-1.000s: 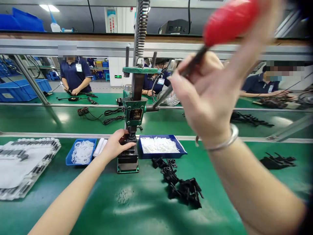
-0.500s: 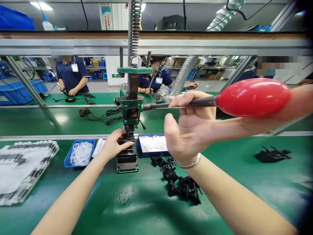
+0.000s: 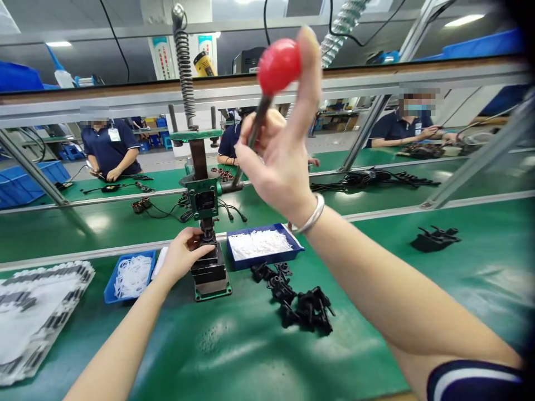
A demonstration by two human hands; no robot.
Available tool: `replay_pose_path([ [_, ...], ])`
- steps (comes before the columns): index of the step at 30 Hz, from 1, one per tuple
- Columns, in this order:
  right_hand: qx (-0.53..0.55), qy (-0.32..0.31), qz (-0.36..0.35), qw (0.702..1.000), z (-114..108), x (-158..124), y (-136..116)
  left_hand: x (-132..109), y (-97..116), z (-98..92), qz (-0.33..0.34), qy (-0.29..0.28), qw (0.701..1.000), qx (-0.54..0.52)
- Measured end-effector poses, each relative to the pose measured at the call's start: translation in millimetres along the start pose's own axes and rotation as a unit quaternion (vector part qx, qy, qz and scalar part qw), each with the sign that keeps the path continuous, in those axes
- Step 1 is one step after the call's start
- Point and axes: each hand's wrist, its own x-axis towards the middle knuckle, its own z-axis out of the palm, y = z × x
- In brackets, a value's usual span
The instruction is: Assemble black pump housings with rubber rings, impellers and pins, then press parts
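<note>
A green hand press (image 3: pixel 203 200) with a tall spring stands on the green bench. My right hand (image 3: pixel 280 159) is raised and closed round the press's lever (image 3: pixel 251 139), just below its red ball knob (image 3: pixel 279 65). My left hand (image 3: pixel 181 257) rests at the press's base (image 3: pixel 211 278), fingers curled on a small black part under the ram; the part itself is mostly hidden. A pile of black plastic parts (image 3: pixel 298 303) lies right of the base.
A blue tray of white pieces (image 3: pixel 263 245) sits right of the press, a smaller blue tray of white rings (image 3: pixel 129 275) to its left. A white tray with dark parts (image 3: pixel 37 312) lies far left. More black parts (image 3: pixel 434 238) are at right. Other people work across the line.
The lever was pulled down to level half a second ago and has now swung back up with my right hand on it. My left hand stayed at the press base.
</note>
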Motion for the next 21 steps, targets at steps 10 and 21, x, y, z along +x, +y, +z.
replay_pose_path([
  [10,0.044,-0.078,0.147,0.985,2.8,-76.7,9.5,-50.0,35.3,30.3,0.083,0.048,0.993,0.075],
  [21,-0.187,-0.113,0.319,0.922,-21.0,-203.5,12.9,-53.9,16.3,126.0,0.295,0.094,0.919,0.243],
])
